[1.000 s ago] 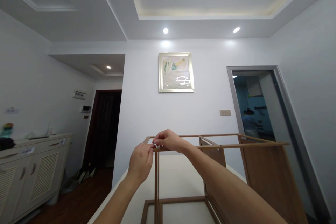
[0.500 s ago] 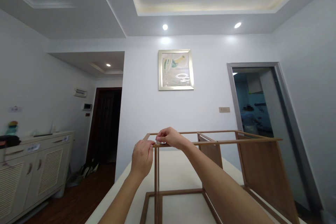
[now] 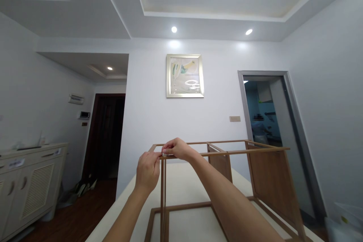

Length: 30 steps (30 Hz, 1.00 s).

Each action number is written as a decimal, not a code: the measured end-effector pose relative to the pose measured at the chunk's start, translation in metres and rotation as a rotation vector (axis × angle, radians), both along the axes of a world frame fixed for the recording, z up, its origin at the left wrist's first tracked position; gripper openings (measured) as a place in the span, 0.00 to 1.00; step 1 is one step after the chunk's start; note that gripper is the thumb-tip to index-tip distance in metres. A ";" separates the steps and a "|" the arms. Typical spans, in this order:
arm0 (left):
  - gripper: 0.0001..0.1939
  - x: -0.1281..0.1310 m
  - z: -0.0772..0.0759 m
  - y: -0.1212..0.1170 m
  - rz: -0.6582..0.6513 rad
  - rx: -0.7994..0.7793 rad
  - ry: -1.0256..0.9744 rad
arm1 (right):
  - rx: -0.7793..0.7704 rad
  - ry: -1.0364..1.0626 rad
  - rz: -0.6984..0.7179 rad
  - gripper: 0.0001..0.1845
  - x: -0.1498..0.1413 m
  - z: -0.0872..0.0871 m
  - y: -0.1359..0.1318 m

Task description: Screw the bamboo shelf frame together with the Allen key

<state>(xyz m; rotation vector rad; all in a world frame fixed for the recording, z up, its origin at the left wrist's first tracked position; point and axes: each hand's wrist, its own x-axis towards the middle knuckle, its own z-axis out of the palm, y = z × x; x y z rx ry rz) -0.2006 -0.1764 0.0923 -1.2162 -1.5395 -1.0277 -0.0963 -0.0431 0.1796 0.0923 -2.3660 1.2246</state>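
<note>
A brown wooden furniture frame [image 3: 193,206] of thin bars, with solid panels at its right end, stands before me. At its near upper left corner, my left hand [image 3: 148,169] is closed, its fingertips gripping the top bar beside the upright post. Just right of them, my right hand [image 3: 178,149] reaches across above the bar with thumb and fingers pinched together. Between the fingertips shows a small shiny metal piece [image 3: 163,154], resting at the corner; its exact kind is too small to tell.
The frame stands on a white table [image 3: 124,204]. A white louvred cabinet [image 3: 31,181] is at the left, with shoes [image 3: 85,188] on the floor beyond it. A person [image 3: 259,126] is visible through the doorway at the right. Some clear plastic [image 3: 343,219] lies low at the far right.
The view has shifted slightly, so the room and frame appear further left. Both hands remain at the same corner, with the right fingertips a little lower against the metal piece.
</note>
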 end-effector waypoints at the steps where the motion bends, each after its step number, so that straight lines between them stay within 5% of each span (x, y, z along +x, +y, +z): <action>1: 0.15 0.000 0.000 0.000 -0.003 0.004 0.008 | 0.008 0.004 -0.002 0.08 0.001 0.001 0.000; 30: 0.16 0.002 0.000 0.000 0.013 0.012 -0.013 | 0.055 0.050 0.028 0.10 -0.002 -0.002 0.005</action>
